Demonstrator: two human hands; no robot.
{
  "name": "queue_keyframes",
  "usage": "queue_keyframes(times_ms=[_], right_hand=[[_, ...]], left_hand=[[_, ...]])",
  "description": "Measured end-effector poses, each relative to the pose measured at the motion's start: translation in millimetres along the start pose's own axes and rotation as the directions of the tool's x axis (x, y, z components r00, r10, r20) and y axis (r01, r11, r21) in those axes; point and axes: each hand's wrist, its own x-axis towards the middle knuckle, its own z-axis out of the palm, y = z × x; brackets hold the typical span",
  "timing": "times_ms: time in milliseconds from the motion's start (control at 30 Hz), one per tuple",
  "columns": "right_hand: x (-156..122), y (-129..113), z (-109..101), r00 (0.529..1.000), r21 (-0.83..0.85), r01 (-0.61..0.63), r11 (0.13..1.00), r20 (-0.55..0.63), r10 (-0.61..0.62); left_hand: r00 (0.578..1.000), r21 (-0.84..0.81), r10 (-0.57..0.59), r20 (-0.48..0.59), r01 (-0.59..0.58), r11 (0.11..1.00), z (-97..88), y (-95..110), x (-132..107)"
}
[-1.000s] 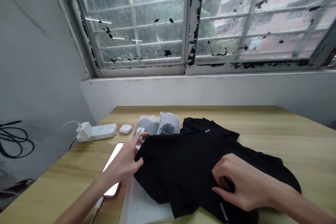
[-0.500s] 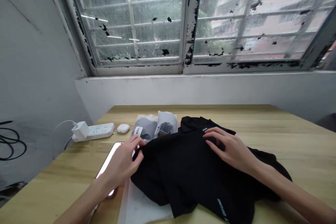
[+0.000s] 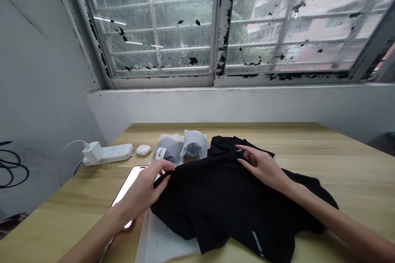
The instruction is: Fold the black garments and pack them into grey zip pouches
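Note:
A black T-shirt [image 3: 228,197] lies loosely spread and rumpled over the table, with light lettering near its lower edge and a small light mark near the top. My left hand [image 3: 151,183] pinches the shirt's left edge between thumb and fingers. Over the upper part of the shirt is my right hand [image 3: 259,166], its thumb and index finger apart beside the small mark; whether the fingertips touch the cloth is hard to tell. Under the shirt's left side, a translucent white plastic bag [image 3: 166,238] shows in part.
A lit phone [image 3: 129,183] lies partly behind my left wrist. Farther back are two packed bags, one with a label [image 3: 168,148] and a smaller one [image 3: 195,144]. A white earbud case [image 3: 143,150] and a power strip [image 3: 117,153] with a plugged charger sit at the left edge.
My right hand has shifted slightly up and left over the shirt, its index finger stretched out more. The left hand keeps its pinch on the shirt's edge. The whole view has shifted slightly.

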Motion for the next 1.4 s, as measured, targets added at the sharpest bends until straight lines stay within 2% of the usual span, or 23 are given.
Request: queue_keyframes(times_ms=[267,367,433,500,567,600,633,667,733,767,800,867,967,1033,1100,1200,1267,1300,1333,1400], right_hand=[[-3,-17,-13,0.996,0.133,-0.038,0.990,-0.078,0.048],[-6,-28,-26,0.994,0.278,-0.070,0.958,-0.060,0.090],[-10,-34,-39,0.993,0.448,-0.117,0.886,0.044,0.109],[-13,-37,-51,0.974,0.627,-0.165,0.761,0.225,0.026],[-14,-38,-61,0.905,0.719,-0.242,0.652,0.410,-0.116],[-15,-38,-64,0.864,0.721,-0.270,0.638,0.473,-0.170],[-15,-38,-65,0.834,0.690,-0.278,0.668,0.519,-0.189],[-15,-38,-64,0.821,0.626,-0.256,0.737,0.543,-0.176],[-16,-38,-60,0.855,0.409,-0.141,0.902,0.509,-0.097],[-16,-37,-57,0.874,0.275,-0.080,0.958,0.481,-0.065],[-18,-36,-53,0.886,0.161,-0.034,0.986,0.462,-0.045],[-20,-35,-47,0.883,0.044,0.016,0.999,0.468,-0.035],[-23,-34,-43,0.850,0.067,0.003,0.998,0.525,-0.038],[-23,-36,-45,0.854,0.173,-0.052,0.984,0.518,-0.046],[-22,-40,-49,0.860,0.325,-0.147,0.934,0.509,-0.042],[-19,-44,-57,0.872,0.537,-0.321,0.780,0.489,0.022],[-17,-42,-60,0.891,0.612,-0.398,0.683,0.435,0.130],[-16,-40,-60,0.902,0.623,-0.408,0.668,0.389,0.187],[-15,-36,-60,0.912,0.609,-0.401,0.685,0.338,0.234],[-12,-28,-56,0.942,0.491,-0.333,0.805,0.208,0.262]], left_hand=[[0.999,0.013,-0.003,0.039,0.002,1.000,1.3,6,-1],[0.999,-0.041,-0.010,0.031,0.012,0.999,-0.1,5,1],[0.999,-0.115,-0.032,0.015,0.033,0.993,-4.7,4,2],[0.999,-0.225,-0.010,0.041,0.019,0.974,-12.5,3,3],[0.988,-0.342,0.074,0.136,-0.024,0.939,-21.3,4,3],[0.975,-0.382,0.115,0.190,-0.034,0.924,-24.9,5,3],[0.963,-0.393,0.133,0.235,-0.031,0.919,-27.5,7,4],[0.957,-0.364,0.121,0.262,-0.018,0.931,-28.7,8,4],[0.964,-0.195,0.031,0.265,0.022,0.981,-27.1,8,5],[0.964,-0.083,-0.012,0.265,0.035,0.996,-24.8,8,5],[0.962,0.024,-0.042,0.271,0.037,0.999,-21.9,6,5],[0.942,0.173,-0.063,0.328,0.005,0.985,-16.5,4,4],[0.898,0.243,-0.110,0.426,0.003,0.970,-13.1,5,2],[0.880,0.188,-0.161,0.447,0.084,0.979,-14.1,9,2],[0.877,0.026,-0.202,0.436,0.212,0.977,-15.9,11,2],[0.875,-0.261,-0.299,0.381,0.412,0.873,-16.2,7,2],[0.868,-0.367,-0.365,0.338,0.478,0.798,-13.6,1,2],[0.870,-0.386,-0.382,0.313,0.484,0.785,-11.5,-2,3],[0.879,-0.390,-0.388,0.278,0.472,0.791,-9.2,-4,3],[0.908,-0.351,-0.376,0.184,0.418,0.838,-4.3,-7,3]])
